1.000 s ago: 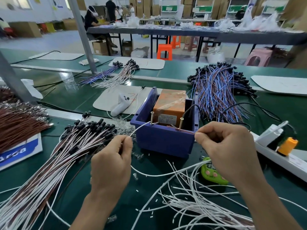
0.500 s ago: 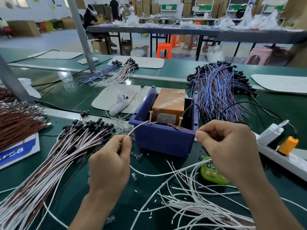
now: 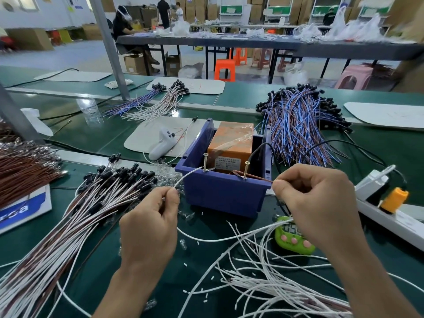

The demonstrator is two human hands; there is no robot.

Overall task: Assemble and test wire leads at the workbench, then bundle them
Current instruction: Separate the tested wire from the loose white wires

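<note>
The left hand (image 3: 149, 223) pinches a white wire (image 3: 188, 176) that reaches one screw (image 3: 205, 161) on the blue box (image 3: 224, 193) at centre frame. The right hand (image 3: 314, 203) pinches a brown wire (image 3: 259, 179) at the other screw (image 3: 246, 168).

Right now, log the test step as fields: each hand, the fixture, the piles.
Left hand: pinches white wire, end at left screw
Right hand: pinches brown wire, at right screw
Fixture: blue bin holding orange box
Piles: capped leads left, loose white wires front
</note>
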